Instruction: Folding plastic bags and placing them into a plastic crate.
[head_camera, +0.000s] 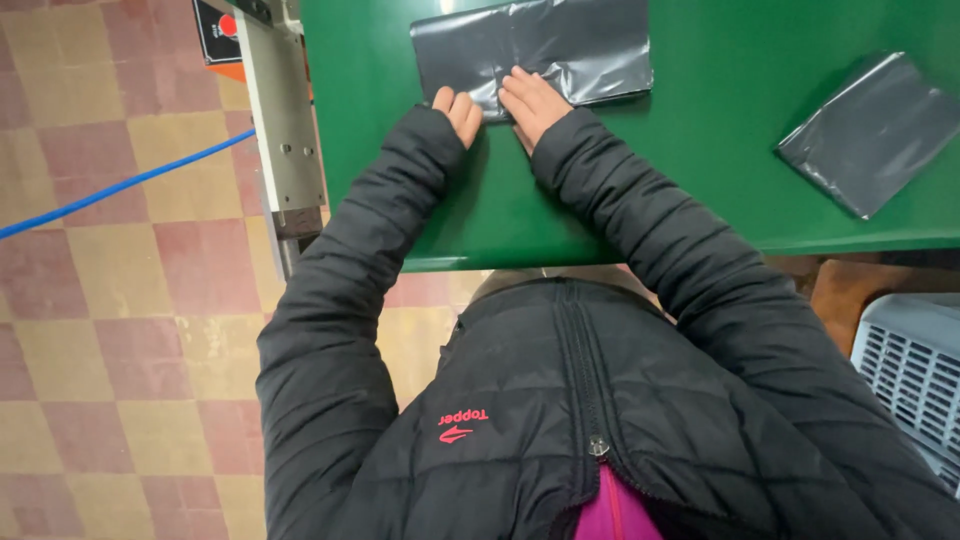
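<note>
Bag: dark grey bag (560, 45) lies flat on the green table (700, 160), long axis left–right.
Left hand (458, 108): fingers curled, pressing the near-left edge.
Right hand (533, 103): fingers together, flat on the near edge — bag runs away from both hands.
Aside: second bag (868, 132), well right.
</note>
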